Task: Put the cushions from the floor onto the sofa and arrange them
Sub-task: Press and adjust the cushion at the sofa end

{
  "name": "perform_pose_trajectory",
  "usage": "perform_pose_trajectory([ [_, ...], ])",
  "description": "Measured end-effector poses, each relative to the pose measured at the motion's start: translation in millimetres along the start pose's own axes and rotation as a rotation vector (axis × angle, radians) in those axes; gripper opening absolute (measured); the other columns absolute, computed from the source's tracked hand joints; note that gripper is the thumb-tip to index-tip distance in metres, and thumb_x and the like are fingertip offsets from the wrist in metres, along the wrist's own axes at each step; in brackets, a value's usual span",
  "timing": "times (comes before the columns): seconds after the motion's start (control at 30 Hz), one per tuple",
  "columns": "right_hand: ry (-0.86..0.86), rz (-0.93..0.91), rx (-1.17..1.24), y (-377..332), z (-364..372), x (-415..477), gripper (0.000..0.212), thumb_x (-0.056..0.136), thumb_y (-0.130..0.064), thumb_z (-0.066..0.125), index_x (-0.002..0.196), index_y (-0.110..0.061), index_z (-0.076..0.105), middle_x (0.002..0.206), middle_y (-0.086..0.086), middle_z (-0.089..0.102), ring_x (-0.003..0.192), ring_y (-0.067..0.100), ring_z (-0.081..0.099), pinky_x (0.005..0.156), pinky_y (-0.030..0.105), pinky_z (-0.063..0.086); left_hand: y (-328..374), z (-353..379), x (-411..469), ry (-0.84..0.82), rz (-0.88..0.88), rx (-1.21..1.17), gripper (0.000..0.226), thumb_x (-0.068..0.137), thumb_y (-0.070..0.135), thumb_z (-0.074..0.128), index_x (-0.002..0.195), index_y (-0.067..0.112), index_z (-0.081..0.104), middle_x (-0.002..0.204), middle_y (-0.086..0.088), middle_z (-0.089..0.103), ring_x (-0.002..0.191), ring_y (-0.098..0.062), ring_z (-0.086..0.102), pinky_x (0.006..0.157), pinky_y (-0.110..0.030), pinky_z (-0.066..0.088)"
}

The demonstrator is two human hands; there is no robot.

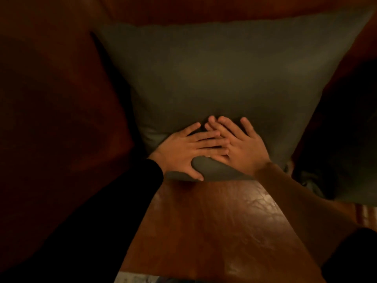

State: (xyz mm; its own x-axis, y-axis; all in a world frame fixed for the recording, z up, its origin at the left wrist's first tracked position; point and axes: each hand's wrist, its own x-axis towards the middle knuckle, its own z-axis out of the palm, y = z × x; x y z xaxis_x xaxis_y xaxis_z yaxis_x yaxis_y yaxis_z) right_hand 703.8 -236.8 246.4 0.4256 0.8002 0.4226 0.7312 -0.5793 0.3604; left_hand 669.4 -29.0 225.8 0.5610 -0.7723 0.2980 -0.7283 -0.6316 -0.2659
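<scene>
The cushion [224, 68] looks soft, light and squashy to me, and it dents under my palms, so I'd take it by the side edges. It stands on the sofa [204, 221], rising beyond my hands. My left hand [189, 150] and right hand [242, 148] lie spread flat on its lower middle, fingers overlapping.

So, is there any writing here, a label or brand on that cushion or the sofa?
None: no word, label, brand or number can be read in this dim view. The grey-green cushion shows plain fabric, the brown sofa seat only shine and creases. The left hand and right hand lie flat on the cushion, hiding a little of it.
</scene>
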Motion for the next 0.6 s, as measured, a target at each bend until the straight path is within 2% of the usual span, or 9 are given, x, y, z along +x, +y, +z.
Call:
perform_pose_trajectory([
  [0.07, 0.024, -0.009, -0.047, 2, 6, -2, 0.072, 0.096, -0.054, 0.034, 0.152, -0.017, 0.008, 0.159, -0.003, -0.011, 0.146, 0.011, -0.007, 0.118, 0.036, -0.008, -5, 12, 1, 0.036, 0.006, 0.039, 0.094, 0.074, 0.078, 0.037, 0.151, 0.033, 0.008, 0.155, 0.015, 0.011, 0.146, -0.01, -0.012, 0.117, -0.039, -0.015],
  [0.13, 0.032, -0.026, -0.051, 2, 6, -1, 0.071, 0.096, -0.052, 0.036, 0.152, -0.017, 0.011, 0.16, -0.002, -0.009, 0.147, 0.012, -0.007, 0.119, 0.037, -0.008, -4, 15, -4, 0.024, 0.002, 0.104, 0.092, 0.081, 0.074, 0.033, 0.151, 0.029, -0.005, 0.16, 0.006, -0.001, 0.146, -0.013, -0.014, 0.116, -0.042, -0.016],
  [0.2, 0.036, -0.04, -0.008, 2, 4, 0, 0.065, 0.096, -0.05, 0.039, 0.15, -0.019, 0.022, 0.16, 0.0, 0.006, 0.147, 0.012, -0.005, 0.119, 0.037, -0.006, 2, 15, -14, 0.016, -0.025, 0.176, 0.086, 0.087, 0.069, 0.031, 0.152, 0.026, -0.006, 0.16, -0.002, -0.013, 0.146, -0.018, -0.015, 0.115, -0.046, -0.016],
  [0.27, 0.011, -0.036, 0.032, 7, -2, -13, 0.059, 0.096, -0.05, 0.041, 0.146, -0.021, 0.03, 0.156, -0.003, 0.021, 0.147, 0.012, -0.003, 0.119, 0.036, -0.004, 14, 12, -24, 0.007, -0.086, 0.24, 0.083, 0.089, 0.066, 0.031, 0.152, 0.026, -0.005, 0.159, -0.004, -0.016, 0.146, -0.021, -0.015, 0.115, -0.048, -0.016],
  [0.37, -0.083, -0.066, -0.017, 32, -14, -61, 0.058, 0.098, -0.046, 0.042, 0.149, -0.025, 0.025, 0.16, -0.006, 0.008, 0.147, 0.013, 0.003, 0.118, 0.038, 0.001, 22, 3, -30, -0.037, -0.128, 0.27, 0.078, 0.09, 0.064, 0.029, 0.152, 0.028, -0.003, 0.159, -0.004, -0.016, 0.146, -0.022, -0.014, 0.115, -0.049, -0.016],
  [0.4, -0.112, -0.068, -0.029, 39, -18, -74, 0.057, 0.099, -0.043, 0.042, 0.15, -0.025, 0.023, 0.16, -0.006, 0.009, 0.147, 0.014, 0.006, 0.118, 0.04, 0.003, 24, -2, -30, -0.042, -0.137, 0.255, 0.077, 0.091, 0.061, 0.03, 0.152, 0.028, -0.002, 0.159, -0.005, -0.015, 0.147, -0.022, -0.013, 0.115, -0.05, -0.015],
  [0.47, -0.12, -0.051, 0.002, 38, -27, -87, 0.058, 0.099, -0.035, 0.043, 0.15, -0.023, 0.019, 0.156, -0.004, 0.025, 0.144, 0.017, 0.014, 0.118, 0.042, 0.002, 36, -13, -28, -0.041, -0.138, 0.198, 0.07, 0.093, 0.046, 0.036, 0.151, 0.028, 0.002, 0.16, -0.006, -0.014, 0.147, -0.021, -0.009, 0.113, -0.056, -0.013],
  [0.53, -0.106, -0.15, 0.063, 19, -29, -91, 0.058, 0.099, -0.03, 0.037, 0.151, -0.018, 0.014, 0.152, 0.0, 0.033, 0.141, 0.016, 0.014, 0.118, 0.04, -0.003, 59, -22, -29, -0.066, -0.016, 0.146, 0.069, 0.086, 0.025, 0.038, 0.148, 0.029, 0.01, 0.161, -0.007, -0.001, 0.145, -0.019, 0.004, 0.109, -0.061, -0.012],
  [0.6, -0.104, -0.294, 0.041, 3, -24, -98, 0.054, 0.101, -0.025, 0.028, 0.151, -0.014, 0.01, 0.156, 0.005, 0.021, 0.145, 0.018, 0.006, 0.118, 0.039, -0.003, 78, -21, -34, -0.135, 0.137, 0.166, 0.071, 0.079, 0.019, 0.035, 0.146, 0.029, 0.016, 0.159, -0.006, 0.015, 0.142, -0.018, 0.009, 0.111, -0.056, -0.013],
])
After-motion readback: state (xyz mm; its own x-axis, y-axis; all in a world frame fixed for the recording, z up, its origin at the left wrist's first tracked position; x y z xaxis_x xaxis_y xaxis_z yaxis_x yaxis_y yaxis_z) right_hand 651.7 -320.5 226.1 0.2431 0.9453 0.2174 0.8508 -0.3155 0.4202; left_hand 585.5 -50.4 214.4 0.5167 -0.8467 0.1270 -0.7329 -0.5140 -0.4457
